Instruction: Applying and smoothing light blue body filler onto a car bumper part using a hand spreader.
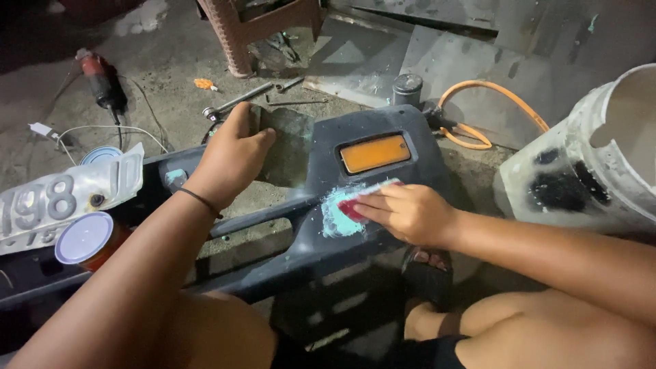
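Teal-white paste patch [336,213] sits on the dark plastic vehicle panel [383,130], just below its orange reflector [375,153]. Right hand [408,213] rests on the panel at the patch's right edge, fingers pressed together and pinching a small red and pale spreader [361,199] flat against the paste; fingertips touch the smeared area. Left hand [231,156] is further up-left, well apart from the patch, fingers curled over the panel's upper edge, thumb on the near face, gripping it. Black band on the left wrist.

Panel lies tilted across the person's bare knees, over a grey concrete floor [164,61] that is dusty and stained. Sandalled foot [429,270] shows under the panel. Number plate [65,198] is fixed at the panel's left end. On the floor behind: red power tool [101,80] with a cable, white charger cord [89,131], ratchet wrench [232,104], orange hose [488,113] looped by grey sheet metal [437,61], brown plastic stool [253,27].

Containers: small tin with a white lid [85,238] stands shut at left, contents hidden. Another round tin [101,156] sits behind the plate, mostly hidden. Dark capped can [407,89] stands behind the panel, shut. Large white bucket [601,150] at right, black-smudged outside; cannot tell what is inside.
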